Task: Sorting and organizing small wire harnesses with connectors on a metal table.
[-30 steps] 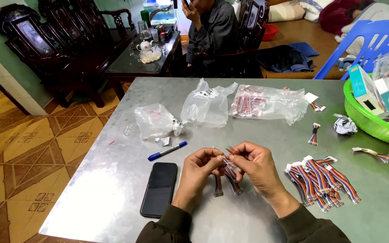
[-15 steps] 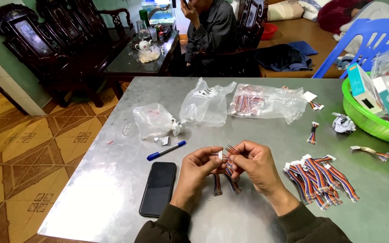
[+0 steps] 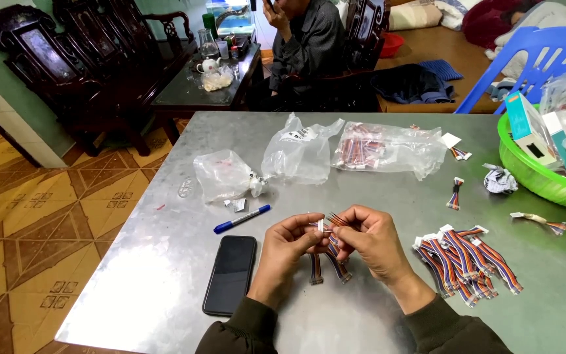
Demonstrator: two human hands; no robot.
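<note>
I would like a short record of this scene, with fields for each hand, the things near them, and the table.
left hand: pinches a small white connector on a wire bundle
right hand: holds the same bundle's wires
beneath hands: two more short cables
left side: black phone, blue pen
right side: pile of rainbow ribbon cables
far side: plastic bags
table: grey metal

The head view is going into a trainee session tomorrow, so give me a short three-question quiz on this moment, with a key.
1. True or false: both hands grip the same small wire harness.
2. Which lies nearest the left hand? A) black phone B) green basket C) blue chair
3. What lies on the table just beyond the right hand, toward the basket?

Key: 1. True. 2. A. 3. A pile of multicoloured ribbon cables.
</note>
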